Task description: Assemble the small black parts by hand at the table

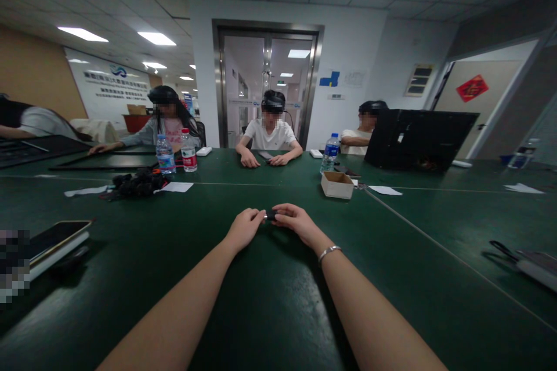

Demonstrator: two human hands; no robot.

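Observation:
Both my arms reach forward over the dark green table [270, 301]. My left hand [245, 228] and my right hand [296, 223] meet at the middle, fingers pinched together on a small dark object with a silvery end [269, 216]. The object is too small to name. A thin bracelet [328, 252] sits on my right wrist. The hands rest just above the tabletop.
A small cardboard box [336, 185] stands beyond my hands. Water bottles [165, 154] [330, 153], a pile of black items [134, 183], paper sheets [176, 187], an open laptop [418, 140] and a phone [54, 236] lie around. Three people sit across the table.

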